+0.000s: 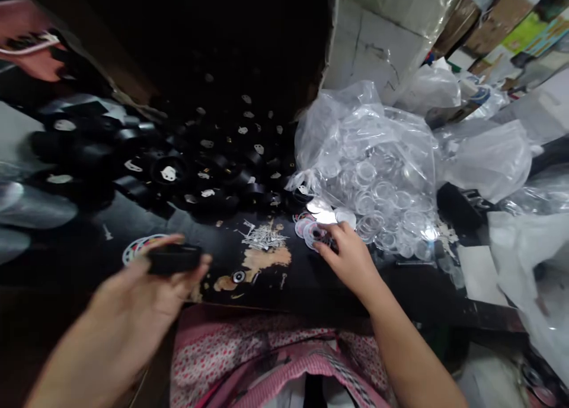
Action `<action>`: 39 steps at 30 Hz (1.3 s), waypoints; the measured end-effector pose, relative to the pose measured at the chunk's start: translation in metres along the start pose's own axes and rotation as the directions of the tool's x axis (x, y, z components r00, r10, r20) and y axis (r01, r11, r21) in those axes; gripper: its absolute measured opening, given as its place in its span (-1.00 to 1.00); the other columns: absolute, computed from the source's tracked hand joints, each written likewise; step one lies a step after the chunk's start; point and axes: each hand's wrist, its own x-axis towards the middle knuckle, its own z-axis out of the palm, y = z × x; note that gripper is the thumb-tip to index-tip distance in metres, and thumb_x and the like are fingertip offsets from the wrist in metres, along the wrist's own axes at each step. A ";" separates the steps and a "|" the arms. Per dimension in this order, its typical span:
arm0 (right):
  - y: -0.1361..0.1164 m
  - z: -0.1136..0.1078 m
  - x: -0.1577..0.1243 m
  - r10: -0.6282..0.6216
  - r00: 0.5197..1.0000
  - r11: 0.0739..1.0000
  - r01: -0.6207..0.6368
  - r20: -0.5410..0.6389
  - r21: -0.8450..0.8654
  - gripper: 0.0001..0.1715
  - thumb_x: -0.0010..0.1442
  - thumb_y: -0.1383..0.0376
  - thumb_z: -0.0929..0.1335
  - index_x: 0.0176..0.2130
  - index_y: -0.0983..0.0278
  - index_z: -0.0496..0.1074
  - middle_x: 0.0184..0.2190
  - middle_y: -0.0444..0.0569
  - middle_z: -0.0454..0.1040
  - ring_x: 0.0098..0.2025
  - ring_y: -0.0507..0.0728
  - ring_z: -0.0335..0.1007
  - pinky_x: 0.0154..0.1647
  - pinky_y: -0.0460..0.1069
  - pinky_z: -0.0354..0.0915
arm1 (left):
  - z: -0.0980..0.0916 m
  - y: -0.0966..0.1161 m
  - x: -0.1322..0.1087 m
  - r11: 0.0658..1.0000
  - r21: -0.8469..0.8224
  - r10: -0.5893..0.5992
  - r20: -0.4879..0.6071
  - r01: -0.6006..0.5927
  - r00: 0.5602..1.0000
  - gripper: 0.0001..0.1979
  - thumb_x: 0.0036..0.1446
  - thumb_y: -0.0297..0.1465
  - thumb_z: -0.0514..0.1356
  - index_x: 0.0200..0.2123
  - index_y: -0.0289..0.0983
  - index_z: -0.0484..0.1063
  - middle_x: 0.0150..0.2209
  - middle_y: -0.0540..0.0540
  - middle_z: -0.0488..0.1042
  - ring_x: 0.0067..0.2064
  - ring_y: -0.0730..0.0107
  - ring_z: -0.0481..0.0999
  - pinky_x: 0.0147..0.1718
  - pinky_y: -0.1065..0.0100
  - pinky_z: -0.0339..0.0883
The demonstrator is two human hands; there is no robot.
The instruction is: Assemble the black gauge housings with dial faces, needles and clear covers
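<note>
Clothing: pink patterned fabric (284, 335) is seen at the near edge of the bench (311, 295), below both forearms.
Left hand: a small black part (175, 259) is held between the thumb and fingers of the left hand (144, 298), above the near left of the bench; outline slightly blurred.
Right hand: the fingertips of the right hand (349, 255) are laid at a small pile of printed discs (306, 225), right of centre; whether a disc is pinched cannot be told at this angle. The two hands are held well apart.
Bench surface: black, worn through to a pale brown patch (271, 258) between the hands; a small round washer (239, 276) and a loose screw (283, 281) are found near that patch.
Fasteners: a heap of thin silvery pins (265, 237) is gathered at the far side of the patch.
Left discs: more printed rings (132, 251) are partly covered by the left hand.
Bright discs: shiny silvery discs (324, 212) are seen just beyond the right fingertips.
Clear bag: many transparent rings (384, 191) are contained in a plastic bag (351, 117), right of the silvery discs.
Black stock: numerous black round housings (128, 188) are massed beyond the pins, white plates (169, 173) showing among them.
Far side: the housings are backed by a large dark-insided carton (329, 40).
</note>
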 end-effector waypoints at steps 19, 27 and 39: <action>-0.020 0.000 -0.011 -0.087 0.985 0.803 0.159 -0.150 0.574 -0.79 0.29 0.35 0.34 -0.11 0.18 0.56 -0.19 -0.09 0.54 -0.11 0.05 0.46 -0.03 -0.03 0.32 | 0.083 -0.061 -0.038 0.932 -0.177 -0.264 0.272 0.318 0.925 -0.70 0.30 -0.20 0.15 -0.08 -0.22 0.58 -0.05 -0.13 0.63 -0.10 0.32 0.62 -0.14 0.37 0.54; -0.039 0.002 -0.012 -0.079 0.996 0.854 0.093 -0.049 0.513 -0.92 0.25 0.35 0.37 -0.19 0.24 0.46 -0.29 -0.10 0.44 -0.25 0.04 0.37 -0.20 -0.04 0.29 | 0.080 -0.076 -0.046 0.984 -0.031 -0.159 0.312 0.178 0.937 -0.69 0.15 -0.20 0.31 -0.03 -0.08 0.58 0.14 -0.04 0.52 0.19 0.20 0.45 0.14 0.28 0.37; -0.011 -0.003 -0.004 0.167 0.980 0.534 -0.180 0.105 0.826 -0.74 0.02 0.19 0.48 -0.33 0.26 0.41 -0.42 -0.16 0.44 -0.46 -0.04 0.31 -0.44 -0.11 0.30 | 0.074 -0.073 -0.039 0.983 -0.091 -0.121 0.312 0.157 0.942 -0.74 0.22 -0.23 0.26 -0.07 -0.19 0.57 0.07 -0.12 0.57 0.10 0.17 0.53 0.08 0.19 0.45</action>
